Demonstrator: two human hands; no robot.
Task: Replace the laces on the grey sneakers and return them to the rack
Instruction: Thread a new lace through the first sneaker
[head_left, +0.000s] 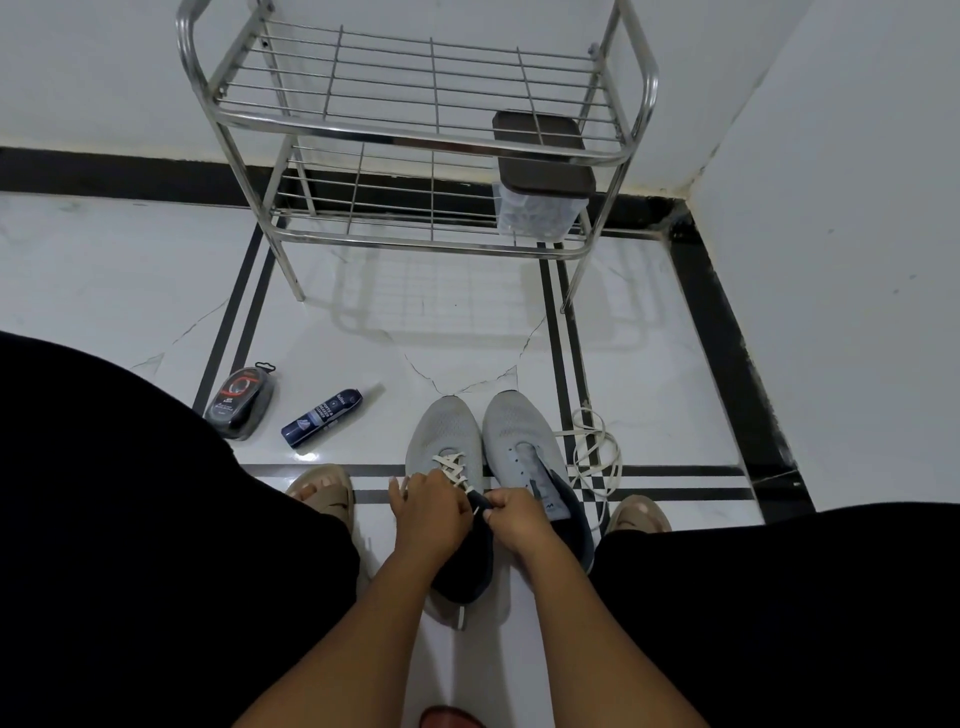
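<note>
Two bare forearms reach down between black-clad knees to the left sneaker (451, 467), which stands on the white tiled floor (156, 291) with its toe towards the rack (415, 130). The left hand (428, 512) is curled over the laced part of that shoe, fingers bent on the white lace (454, 467) — exactly which strand it holds is hidden. The right hand (514, 514) pinches what looks like a lace end at the dark tongue.

The right sneaker (522, 441) stands touching its mate, eyelets bare, and a loose lace (597, 457) lies coiled on the floor just beside it. To the left lie a spray bottle (324, 415) and a shoe-polish sponge (240, 402). A lidded clear container (540, 176) sits on the rack's lower shelf — right end.
</note>
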